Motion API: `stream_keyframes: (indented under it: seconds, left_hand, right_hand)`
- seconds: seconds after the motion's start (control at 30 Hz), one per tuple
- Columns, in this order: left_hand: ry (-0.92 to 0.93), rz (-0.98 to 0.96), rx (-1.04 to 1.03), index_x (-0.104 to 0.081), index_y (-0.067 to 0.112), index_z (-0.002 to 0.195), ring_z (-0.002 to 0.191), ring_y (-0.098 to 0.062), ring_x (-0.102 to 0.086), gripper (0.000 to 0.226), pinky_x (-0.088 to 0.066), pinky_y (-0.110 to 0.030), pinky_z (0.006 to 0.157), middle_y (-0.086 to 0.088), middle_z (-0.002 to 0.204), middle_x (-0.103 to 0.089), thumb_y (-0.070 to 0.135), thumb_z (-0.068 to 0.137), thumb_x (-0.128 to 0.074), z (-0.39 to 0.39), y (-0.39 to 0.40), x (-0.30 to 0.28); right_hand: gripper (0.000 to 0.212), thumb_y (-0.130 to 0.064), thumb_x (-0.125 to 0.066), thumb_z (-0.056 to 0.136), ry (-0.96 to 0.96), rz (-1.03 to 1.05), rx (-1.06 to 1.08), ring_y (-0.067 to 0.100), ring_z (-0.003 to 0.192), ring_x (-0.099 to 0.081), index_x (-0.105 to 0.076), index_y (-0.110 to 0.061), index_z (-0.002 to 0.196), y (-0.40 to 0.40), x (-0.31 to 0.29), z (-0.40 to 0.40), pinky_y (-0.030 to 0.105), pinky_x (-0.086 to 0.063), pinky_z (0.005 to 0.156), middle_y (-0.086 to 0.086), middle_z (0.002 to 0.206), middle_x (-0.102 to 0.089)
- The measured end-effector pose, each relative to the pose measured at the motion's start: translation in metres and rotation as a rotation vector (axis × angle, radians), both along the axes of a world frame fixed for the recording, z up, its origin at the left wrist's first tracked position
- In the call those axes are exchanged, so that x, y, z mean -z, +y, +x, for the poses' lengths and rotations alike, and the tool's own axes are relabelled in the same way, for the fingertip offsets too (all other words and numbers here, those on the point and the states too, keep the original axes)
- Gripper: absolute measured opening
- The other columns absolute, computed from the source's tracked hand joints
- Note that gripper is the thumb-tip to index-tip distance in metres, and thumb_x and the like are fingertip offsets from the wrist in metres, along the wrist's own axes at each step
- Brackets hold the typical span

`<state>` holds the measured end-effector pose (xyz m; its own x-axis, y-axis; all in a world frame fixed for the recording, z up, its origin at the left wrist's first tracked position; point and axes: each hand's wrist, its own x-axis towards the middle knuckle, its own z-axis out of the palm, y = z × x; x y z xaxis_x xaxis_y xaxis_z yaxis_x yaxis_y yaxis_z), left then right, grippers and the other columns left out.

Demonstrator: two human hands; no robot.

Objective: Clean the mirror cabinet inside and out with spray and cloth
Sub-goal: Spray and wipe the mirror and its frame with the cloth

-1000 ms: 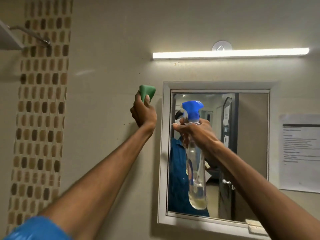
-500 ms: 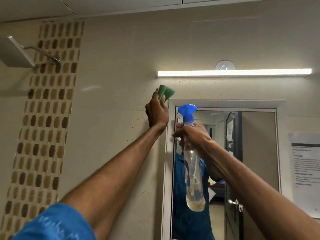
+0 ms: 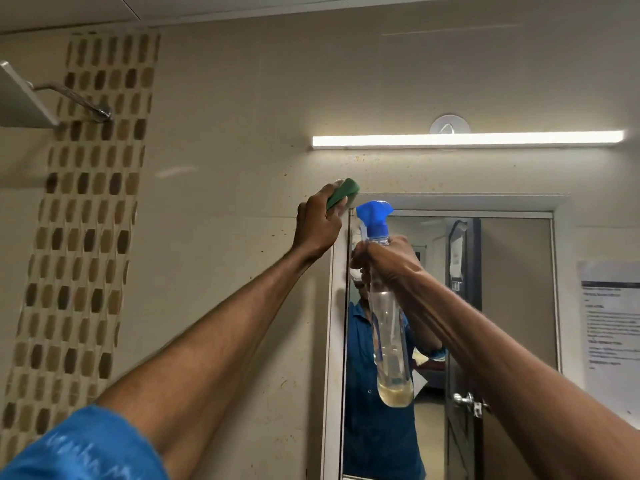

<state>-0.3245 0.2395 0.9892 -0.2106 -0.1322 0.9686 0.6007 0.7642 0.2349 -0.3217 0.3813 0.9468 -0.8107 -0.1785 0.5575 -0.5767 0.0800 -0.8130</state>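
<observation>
I am looking up at the wall, starting from the left, where a square shower head (image 3: 20, 98) is jutting out beside a strip of brown mosaic tiles (image 3: 83, 216). My left hand (image 3: 317, 225) is gripping a green cloth (image 3: 343, 195), fingers (image 3: 320, 199) curled over it, and pressing it against the top left corner of the mirror cabinet (image 3: 450, 199), just under the light bar (image 3: 467, 140). My right hand (image 3: 388, 259) is wrapping round the neck of the spray bottle (image 3: 389, 341), which is hanging upright in front of the mirror, its blue nozzle (image 3: 374, 216) just right of the cloth and a little pale liquid sitting at the bottom. The cabinet's top edge is running rightward from the cloth, so I am judging the left hand the nearer one for wiping along it. A printed notice (image 3: 611, 337) is hanging at the far right.
</observation>
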Motion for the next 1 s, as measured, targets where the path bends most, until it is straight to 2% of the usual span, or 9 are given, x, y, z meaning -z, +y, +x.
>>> stream_keyframes:
  seconds: [0.17,0.27,0.37,0.43,0.5,0.6,0.73,0.87,1.0]
  left_hand:
    - [-0.06,-0.12,-0.027,-0.048,0.019,0.137,0.115,-0.021,-0.059,0.041,-0.042,-0.019,0.09,-0.004,0.13,-0.06,0.02,0.096,-0.05,0.003,-0.008,0.0]
    - [-0.076,-0.236,-0.064,-0.047,0.017,0.139,0.136,-0.02,-0.04,0.044,-0.03,-0.022,0.108,-0.004,0.144,-0.046,0.011,0.095,-0.05,0.004,-0.011,0.002]
    - [-0.08,-0.286,-0.088,-0.044,0.016,0.14,0.142,-0.018,-0.026,0.046,-0.023,-0.028,0.115,-0.003,0.149,-0.039,0.003,0.095,-0.045,0.003,-0.012,0.007]
    - [-0.062,-0.306,-0.105,-0.045,0.015,0.139,0.143,-0.019,-0.025,0.046,-0.022,-0.03,0.116,-0.003,0.149,-0.038,0.001,0.095,-0.044,0.002,-0.01,0.009]
    - [-0.052,-0.32,-0.115,-0.046,0.014,0.139,0.143,-0.02,-0.025,0.044,-0.023,-0.031,0.117,-0.004,0.149,-0.039,0.003,0.096,-0.045,0.002,-0.01,0.01]
    - [-0.057,-0.349,-0.138,-0.046,0.013,0.139,0.143,-0.021,-0.026,0.044,-0.023,-0.034,0.118,-0.005,0.148,-0.041,0.004,0.095,-0.047,0.002,-0.012,0.01]
    - [-0.052,-0.361,-0.159,-0.045,0.012,0.139,0.143,-0.022,-0.025,0.045,-0.021,-0.035,0.118,-0.006,0.148,-0.041,0.005,0.094,-0.049,0.002,-0.011,0.015]
    - [-0.052,-0.36,-0.16,-0.043,0.012,0.14,0.143,-0.021,-0.023,0.046,-0.018,-0.033,0.117,-0.005,0.149,-0.038,0.009,0.095,-0.051,0.0,-0.009,0.029]
    - [-0.059,-0.365,-0.161,-0.045,0.013,0.139,0.143,-0.018,-0.023,0.044,-0.015,-0.029,0.118,-0.002,0.149,-0.038,0.009,0.096,-0.049,0.0,-0.01,0.042]
  right_hand:
    - [0.018,-0.006,-0.074,0.074,-0.041,-0.023,-0.032,0.015,0.05,-0.058,-0.062,-0.006,0.088,-0.006,0.002,0.002,0.031,-0.054,0.052,0.003,0.064,-0.06]
    - [0.014,-0.004,-0.072,0.069,-0.039,-0.018,0.006,0.014,0.044,-0.056,-0.061,-0.006,0.077,-0.012,0.007,0.0,0.029,-0.05,0.046,0.005,0.059,-0.059]
    - [0.015,-0.006,-0.072,0.075,-0.052,-0.056,-0.011,0.017,0.052,-0.057,-0.061,-0.006,0.084,-0.013,0.012,-0.004,0.031,-0.052,0.052,0.002,0.056,-0.063]
    - [0.015,-0.008,-0.07,0.078,-0.07,-0.044,-0.021,0.015,0.052,-0.057,-0.06,-0.006,0.09,-0.012,0.016,-0.006,0.028,-0.05,0.05,0.0,0.055,-0.064]
    - [0.023,-0.005,-0.071,0.074,-0.089,-0.013,0.004,0.015,0.05,-0.056,-0.06,-0.003,0.094,-0.011,0.02,-0.007,0.026,-0.05,0.046,0.006,0.064,-0.061]
    - [0.028,-0.005,-0.072,0.074,-0.108,-0.052,-0.009,0.015,0.051,-0.057,-0.06,-0.005,0.098,-0.01,0.026,-0.009,0.029,-0.052,0.05,0.007,0.069,-0.061]
    - [0.016,-0.01,-0.07,0.082,-0.109,-0.086,-0.057,0.012,0.047,-0.057,-0.062,-0.01,0.095,-0.008,0.032,-0.007,0.029,-0.052,0.051,-0.003,0.054,-0.067]
    - [0.023,-0.005,-0.069,0.075,-0.11,-0.051,-0.039,0.017,0.055,-0.057,-0.061,-0.002,0.097,-0.009,0.042,-0.003,0.032,-0.051,0.053,0.008,0.07,-0.06]
    - [0.025,-0.002,-0.071,0.071,-0.099,-0.11,-0.04,0.021,0.059,-0.059,-0.063,-0.002,0.095,-0.011,0.049,-0.002,0.039,-0.054,0.06,0.012,0.073,-0.062]
